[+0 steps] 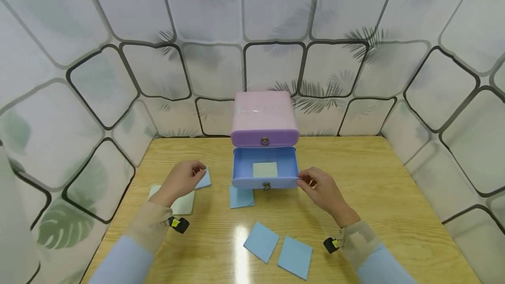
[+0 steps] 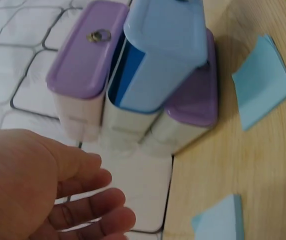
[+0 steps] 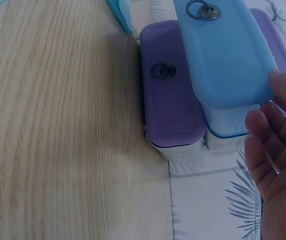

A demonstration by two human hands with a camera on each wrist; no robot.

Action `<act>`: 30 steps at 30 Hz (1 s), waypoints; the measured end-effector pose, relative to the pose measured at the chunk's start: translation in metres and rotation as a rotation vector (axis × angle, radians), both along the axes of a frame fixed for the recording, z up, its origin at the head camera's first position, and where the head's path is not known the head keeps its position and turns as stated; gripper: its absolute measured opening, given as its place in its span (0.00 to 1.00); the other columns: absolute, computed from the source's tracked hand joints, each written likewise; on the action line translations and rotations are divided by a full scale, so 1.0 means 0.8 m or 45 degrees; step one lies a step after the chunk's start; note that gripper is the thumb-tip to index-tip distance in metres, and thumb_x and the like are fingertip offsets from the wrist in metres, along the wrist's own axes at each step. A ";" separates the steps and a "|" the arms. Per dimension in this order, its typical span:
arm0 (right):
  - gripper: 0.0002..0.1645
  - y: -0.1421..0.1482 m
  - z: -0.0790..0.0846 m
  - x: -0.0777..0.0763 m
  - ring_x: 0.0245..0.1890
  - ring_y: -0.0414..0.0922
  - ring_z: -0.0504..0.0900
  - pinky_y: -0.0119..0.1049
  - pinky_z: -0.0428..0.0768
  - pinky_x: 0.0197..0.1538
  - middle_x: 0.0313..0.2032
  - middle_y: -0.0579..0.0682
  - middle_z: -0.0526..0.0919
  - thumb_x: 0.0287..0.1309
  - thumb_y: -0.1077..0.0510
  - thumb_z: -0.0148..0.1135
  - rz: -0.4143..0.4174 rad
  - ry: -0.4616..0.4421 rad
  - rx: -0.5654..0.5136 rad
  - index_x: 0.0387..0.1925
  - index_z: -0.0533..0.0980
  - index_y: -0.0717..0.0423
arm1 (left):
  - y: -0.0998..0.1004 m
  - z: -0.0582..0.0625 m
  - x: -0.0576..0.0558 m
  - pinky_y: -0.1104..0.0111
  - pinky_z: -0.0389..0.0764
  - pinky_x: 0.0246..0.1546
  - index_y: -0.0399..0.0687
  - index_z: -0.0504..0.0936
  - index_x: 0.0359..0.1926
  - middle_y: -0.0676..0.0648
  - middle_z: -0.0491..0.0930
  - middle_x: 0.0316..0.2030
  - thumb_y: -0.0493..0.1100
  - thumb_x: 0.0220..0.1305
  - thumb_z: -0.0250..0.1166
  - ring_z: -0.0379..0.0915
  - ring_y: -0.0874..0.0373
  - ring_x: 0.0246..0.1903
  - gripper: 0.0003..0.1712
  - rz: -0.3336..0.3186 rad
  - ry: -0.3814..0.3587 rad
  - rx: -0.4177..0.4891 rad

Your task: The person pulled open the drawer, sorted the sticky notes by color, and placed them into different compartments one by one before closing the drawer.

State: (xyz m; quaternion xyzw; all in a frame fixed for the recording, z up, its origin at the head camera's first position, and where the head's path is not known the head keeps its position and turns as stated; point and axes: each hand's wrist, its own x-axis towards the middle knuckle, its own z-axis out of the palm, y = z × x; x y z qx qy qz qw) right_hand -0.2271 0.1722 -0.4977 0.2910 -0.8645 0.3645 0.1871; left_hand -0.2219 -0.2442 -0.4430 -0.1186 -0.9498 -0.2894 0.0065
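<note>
A small drawer cabinet (image 1: 264, 111) with a pink body stands at the back of the table. Its middle blue drawer (image 1: 246, 183) is pulled out, and a pale green paper square (image 1: 265, 170) lies inside. My right hand (image 1: 321, 187) pinches the right end of the drawer front; the right wrist view shows the thumb on its corner and the fingers behind. My left hand (image 1: 182, 181) hovers with loosely curled fingers and holds nothing. Beside its fingertips in the head view is a blue paper pad (image 1: 204, 181), and a pale green paper pad (image 1: 184, 204) lies partly hidden under the forearm.
Another blue pad (image 1: 241, 198) lies just before the open drawer. Nearer the front are two blue squares (image 1: 261, 242), (image 1: 295, 257). Above and below the blue drawer, an upper purple drawer (image 1: 248, 138) and a lower purple drawer (image 3: 170, 105) are closed. Patterned cloth walls (image 1: 213, 69) enclose the table.
</note>
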 end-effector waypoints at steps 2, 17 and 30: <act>0.08 0.000 -0.001 0.000 0.27 0.34 0.74 0.30 0.78 0.29 0.30 0.38 0.77 0.55 0.62 0.69 -0.003 -0.002 -0.002 0.38 0.80 0.53 | -0.010 -0.007 0.003 0.62 0.77 0.32 0.40 0.82 0.47 0.48 0.81 0.34 0.42 0.69 0.59 0.75 0.57 0.30 0.12 0.056 -0.035 -0.051; 0.07 -0.001 -0.002 -0.002 0.28 0.35 0.75 0.30 0.78 0.29 0.30 0.39 0.77 0.56 0.61 0.69 0.001 -0.028 -0.017 0.38 0.80 0.53 | -0.057 -0.072 0.031 0.40 0.71 0.48 0.27 0.69 0.60 0.25 0.65 0.58 0.54 0.55 0.71 0.59 0.27 0.57 0.43 0.186 -0.277 -0.307; 0.07 0.000 0.001 -0.002 0.27 0.35 0.75 0.30 0.78 0.29 0.30 0.39 0.77 0.56 0.61 0.68 0.006 -0.030 -0.020 0.37 0.80 0.54 | -0.060 -0.099 0.035 0.40 0.66 0.55 0.29 0.66 0.64 0.29 0.64 0.62 0.56 0.40 0.80 0.55 0.31 0.62 0.56 0.047 -0.290 -0.407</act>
